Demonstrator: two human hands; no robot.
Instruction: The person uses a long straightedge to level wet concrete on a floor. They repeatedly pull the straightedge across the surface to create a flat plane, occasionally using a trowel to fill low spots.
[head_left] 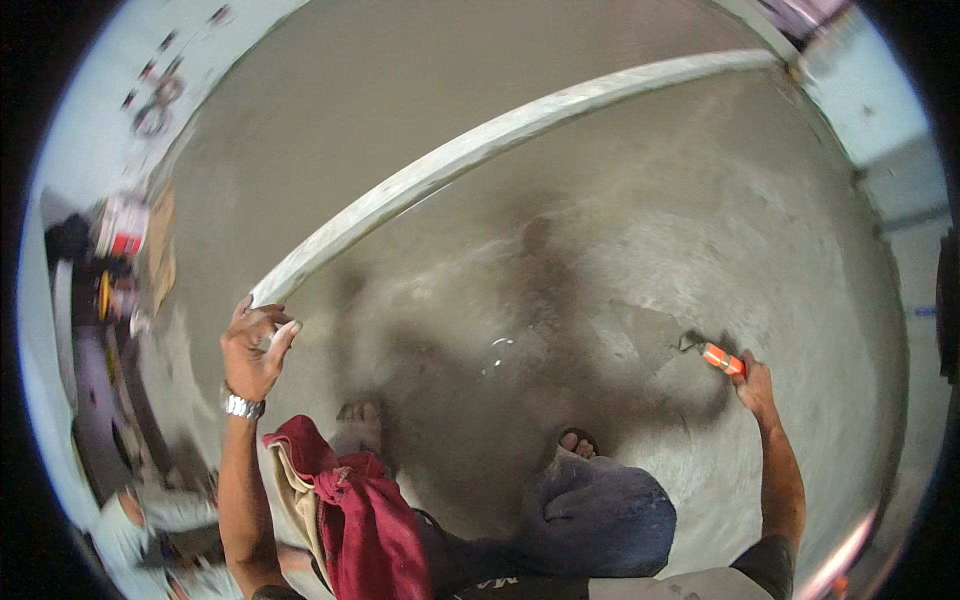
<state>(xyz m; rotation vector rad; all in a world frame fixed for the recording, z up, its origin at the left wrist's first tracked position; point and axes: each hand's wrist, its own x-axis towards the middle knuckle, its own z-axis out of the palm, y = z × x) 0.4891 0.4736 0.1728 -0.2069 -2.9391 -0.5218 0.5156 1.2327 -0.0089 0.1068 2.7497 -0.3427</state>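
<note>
Gripping the orange-handled trowel [722, 359], right hand [757, 384] wrapped tight on it; blade sits low at the grey floor [330, 120], right of my feet [578, 443]. Left hand [256, 352] is at the near end of the long white bar [425, 180]; can't tell if it's clamped. Bar runs diagonally across the floor to near the far-right corner.
</note>
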